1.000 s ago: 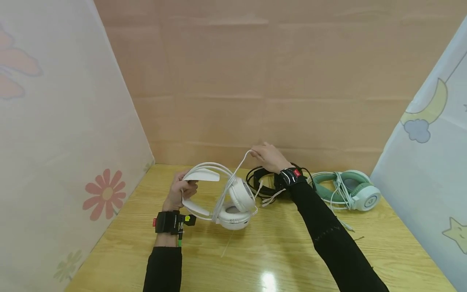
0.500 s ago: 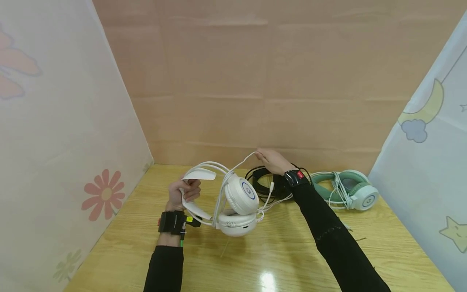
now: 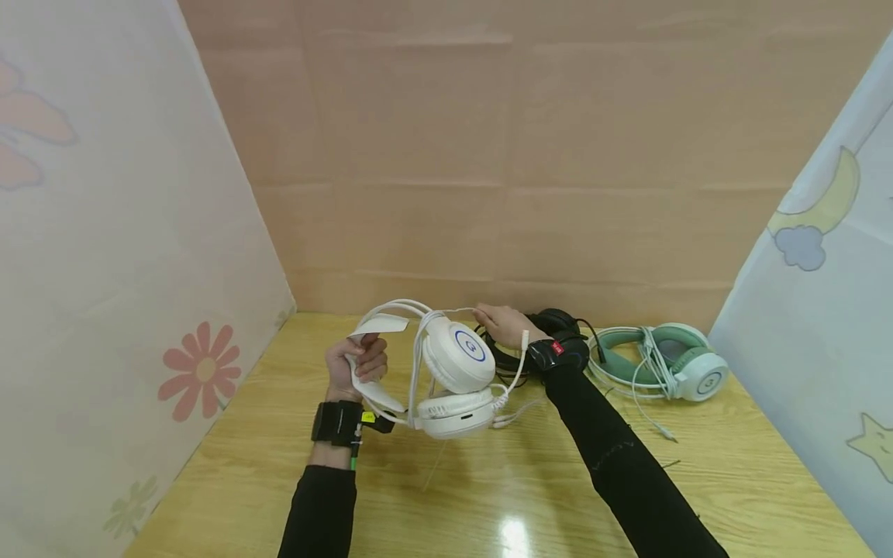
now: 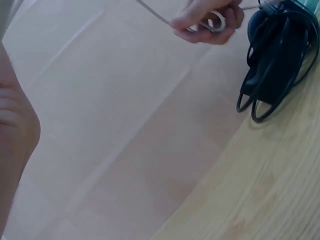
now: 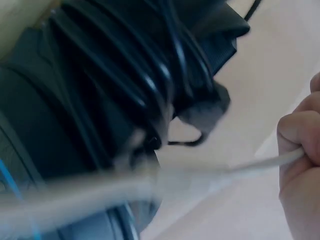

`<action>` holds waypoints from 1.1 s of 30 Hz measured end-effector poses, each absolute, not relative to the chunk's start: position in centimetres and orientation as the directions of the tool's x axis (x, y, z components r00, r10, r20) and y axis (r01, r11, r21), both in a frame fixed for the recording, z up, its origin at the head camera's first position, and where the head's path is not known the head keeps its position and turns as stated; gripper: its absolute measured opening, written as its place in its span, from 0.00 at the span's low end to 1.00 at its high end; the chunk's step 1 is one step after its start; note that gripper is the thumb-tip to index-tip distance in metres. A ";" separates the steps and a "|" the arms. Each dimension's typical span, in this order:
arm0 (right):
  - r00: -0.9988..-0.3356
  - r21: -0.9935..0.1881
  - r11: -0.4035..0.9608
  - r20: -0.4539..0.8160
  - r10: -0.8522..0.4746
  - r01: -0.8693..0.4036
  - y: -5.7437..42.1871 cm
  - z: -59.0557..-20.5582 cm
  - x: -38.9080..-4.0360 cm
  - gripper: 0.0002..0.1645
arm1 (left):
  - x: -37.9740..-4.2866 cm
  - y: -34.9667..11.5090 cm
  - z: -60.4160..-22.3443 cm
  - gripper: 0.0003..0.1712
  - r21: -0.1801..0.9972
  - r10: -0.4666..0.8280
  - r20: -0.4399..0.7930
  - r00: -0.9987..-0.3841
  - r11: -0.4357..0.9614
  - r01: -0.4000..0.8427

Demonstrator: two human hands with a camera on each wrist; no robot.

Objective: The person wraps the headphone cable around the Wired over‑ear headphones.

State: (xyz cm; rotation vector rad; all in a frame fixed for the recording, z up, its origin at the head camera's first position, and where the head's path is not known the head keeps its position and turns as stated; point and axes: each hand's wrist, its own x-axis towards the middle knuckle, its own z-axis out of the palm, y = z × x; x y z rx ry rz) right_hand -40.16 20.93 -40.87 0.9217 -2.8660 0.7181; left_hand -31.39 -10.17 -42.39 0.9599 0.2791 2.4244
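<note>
White headphones [image 3: 456, 356] hang tilted over the table, their ear cups to the right. My left hand [image 3: 357, 364] grips their headband. White cable [image 3: 418, 353] is wrapped around the headphones near the cups. A stretch of it runs to my right hand [image 3: 508, 322], which pinches it at the back of the table. In the right wrist view, the white cable [image 5: 265, 162] passes between the curled finger and thumb of that hand [image 5: 302, 145]. The cable's plug end [image 3: 525, 341] sticks up beside the right wrist. The left wrist view shows little of the left hand's grip.
Black headphones [image 3: 558, 319] with bundled cable lie behind my right wrist, partly hidden. Green and white headphones [image 3: 698, 376] lie farther right on the wooden table [image 3: 279, 457]. A brown backdrop [image 3: 418, 155] rises behind, with patterned white panels at both sides.
My right hand has dipped lower and slightly to the left with the cable, more of which now lies across the headphones. The ear cups have turned, showing the logo. The left hand keeps its grip.
</note>
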 end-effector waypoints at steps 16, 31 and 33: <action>-0.872 -0.453 0.769 0.037 -0.488 -0.450 21.3 -42.9 -37.7 0.27 | -30.9 -10.2 -41.2 0.12 0.158 0.260 0.527 -0.809 -0.965 -0.207; -0.853 -0.387 0.769 0.109 -0.510 -0.509 19.8 -44.4 -36.2 0.18 | -30.7 -9.9 -40.8 0.16 0.049 0.011 0.283 -0.959 -0.999 0.003; -0.848 -0.402 0.755 0.126 -0.514 -0.518 19.8 -44.5 -35.7 0.18 | -30.7 -9.9 -40.7 0.15 0.033 -0.013 0.255 -0.967 -0.999 0.022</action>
